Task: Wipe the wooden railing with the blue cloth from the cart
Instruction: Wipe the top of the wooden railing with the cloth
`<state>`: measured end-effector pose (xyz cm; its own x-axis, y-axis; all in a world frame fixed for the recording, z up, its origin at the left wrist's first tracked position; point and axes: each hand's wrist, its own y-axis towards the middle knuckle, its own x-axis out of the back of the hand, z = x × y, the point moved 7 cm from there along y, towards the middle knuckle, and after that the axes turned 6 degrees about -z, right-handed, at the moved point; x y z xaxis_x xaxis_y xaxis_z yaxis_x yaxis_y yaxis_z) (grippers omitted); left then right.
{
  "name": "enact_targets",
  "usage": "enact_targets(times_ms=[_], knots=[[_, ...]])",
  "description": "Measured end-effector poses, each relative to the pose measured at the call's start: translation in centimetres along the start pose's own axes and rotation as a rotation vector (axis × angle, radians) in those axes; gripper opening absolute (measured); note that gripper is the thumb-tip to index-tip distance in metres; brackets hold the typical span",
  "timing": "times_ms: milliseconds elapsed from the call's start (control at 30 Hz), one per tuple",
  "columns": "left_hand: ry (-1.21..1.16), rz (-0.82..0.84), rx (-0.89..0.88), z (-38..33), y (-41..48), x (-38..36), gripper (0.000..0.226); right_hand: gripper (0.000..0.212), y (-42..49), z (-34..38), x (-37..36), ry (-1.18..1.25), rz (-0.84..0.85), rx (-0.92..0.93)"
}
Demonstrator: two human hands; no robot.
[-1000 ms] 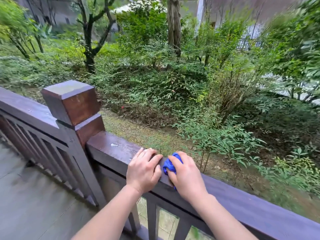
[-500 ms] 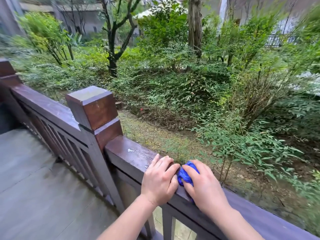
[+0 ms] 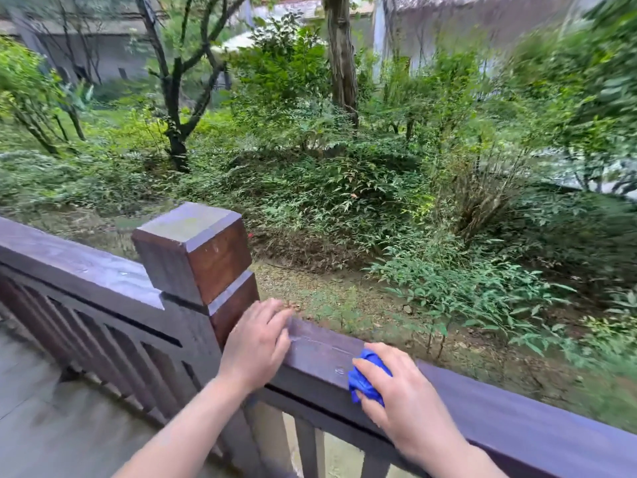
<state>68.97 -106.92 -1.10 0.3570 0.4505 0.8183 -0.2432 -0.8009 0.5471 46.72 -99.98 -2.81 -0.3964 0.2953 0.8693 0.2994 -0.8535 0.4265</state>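
Note:
The dark brown wooden railing runs from the left edge down to the lower right, and its top looks wet. My right hand presses a bunched blue cloth onto the rail top, fingers curled over it. My left hand lies flat on the rail, fingers together, right beside the square post. A bare stretch of rail separates the two hands. Most of the cloth is hidden under my right palm.
Vertical balusters fill the space under the rail. A grey plank deck lies at the lower left. Beyond the rail are a dirt strip, dense shrubs and tree trunks. No cart is in view.
My hands were touching around the cloth; now they are apart. The left hand has slid along the rail up to the post, while the right hand stays on the cloth.

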Motion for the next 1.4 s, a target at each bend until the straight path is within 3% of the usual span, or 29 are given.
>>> enact_targets(times_ms=[133,300,433,600,733,867,1000,1067,1167,1233,1333,1400], knots=[[0.037,0.11,-0.041,1.2,-0.6,-1.8,0.049,0.045,1.4,-1.8,0.2,-0.008,-0.096,-0.266],[-0.053,-0.005,-0.005,1.7,-0.5,-1.0,0.045,0.046,1.9,3.0,-2.0,-0.022,-0.046,-0.076],[-0.079,-0.003,0.006,1.9,-0.6,-1.2,0.045,0.046,3.2,0.5,-1.1,0.002,-0.128,-0.326],[-0.082,-0.024,0.017,2.2,-0.6,-1.6,0.043,0.044,1.9,3.1,-2.2,-0.023,-0.071,-0.078],[-0.079,-0.027,0.019,2.5,-0.6,-1.8,0.042,0.044,5.3,0.9,-2.1,-0.055,-0.119,-0.265],[-0.068,0.005,0.01,2.4,-0.6,-1.7,0.042,0.045,5.3,5.4,-4.4,0.015,-0.031,-0.039],[-0.112,0.04,0.004,1.9,-0.4,-0.8,0.046,0.046,6.6,2.0,-3.1,-0.046,-0.081,-0.194],[-0.104,-0.052,-0.044,1.2,-0.3,0.9,0.045,0.044,6.9,3.6,-3.3,-0.058,-0.101,-0.184],[0.029,-0.368,-0.255,-0.3,0.4,5.5,0.036,0.042,5.7,7.0,-4.7,-0.001,-0.036,0.031],[0.163,-0.528,-0.322,-0.4,1.5,9.0,0.035,0.045,6.5,5.4,-4.4,-0.01,-0.03,-0.006],[0.364,-0.646,-0.257,1.7,3.7,13.1,0.034,0.043,8.5,3.5,-3.9,-0.034,-0.097,-0.186],[0.434,-0.622,-0.208,3.5,4.9,14.0,0.033,0.039,8.8,6.4,-4.8,-0.008,-0.082,-0.099]])
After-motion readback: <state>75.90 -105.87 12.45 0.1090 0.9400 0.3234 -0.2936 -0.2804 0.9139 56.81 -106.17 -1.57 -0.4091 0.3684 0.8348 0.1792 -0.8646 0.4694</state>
